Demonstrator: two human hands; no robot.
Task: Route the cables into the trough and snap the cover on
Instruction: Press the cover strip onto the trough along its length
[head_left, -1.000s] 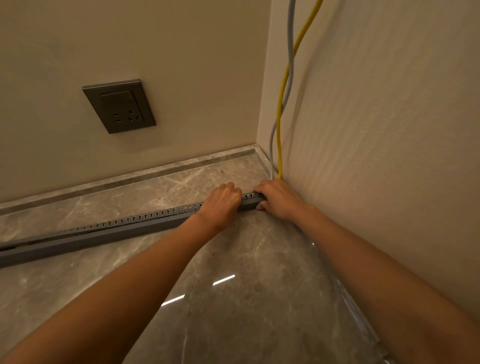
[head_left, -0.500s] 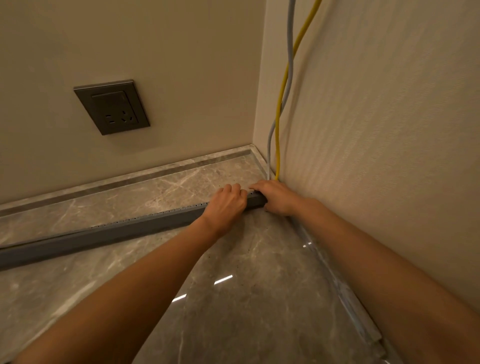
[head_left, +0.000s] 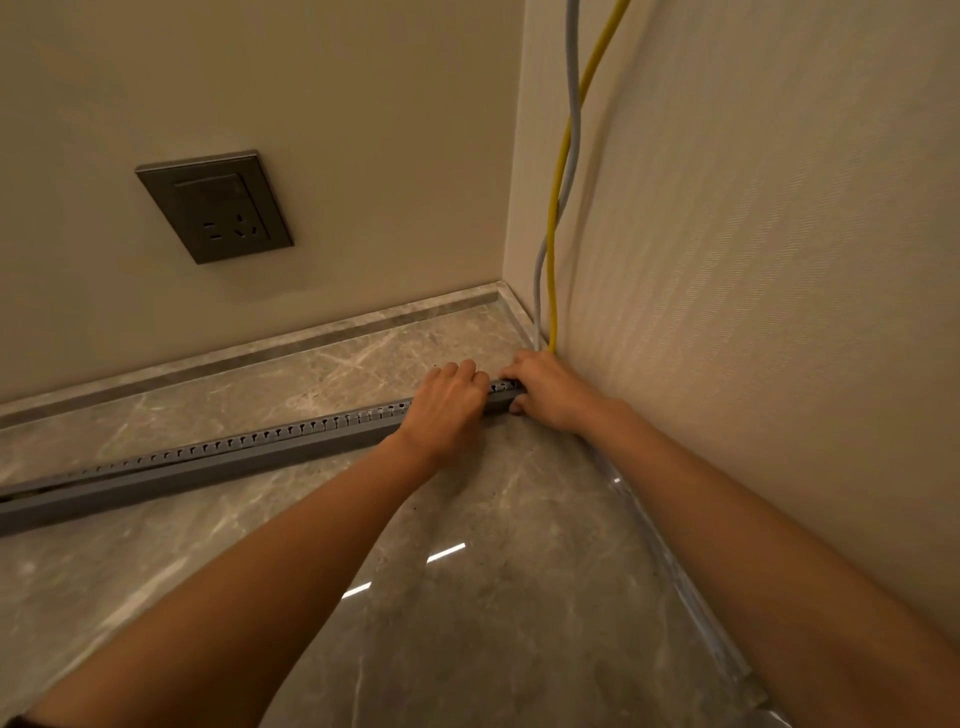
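A single wide-angle camera, worn on the person's head, is looking forward and steeply down into the room corner, taking the wall socket as landmark. It is sitting right of and above the socket, facing the marble floor below it. Both forearms are reaching away from the lens toward the corner right of the socket. No second view is sharing the scene.

- My left hand reaches forward, palm down, fingers curled over.
- My right hand sits just beside it, fingers bent, thumb tucked low.
- Both forearms stretch out bare, converging.
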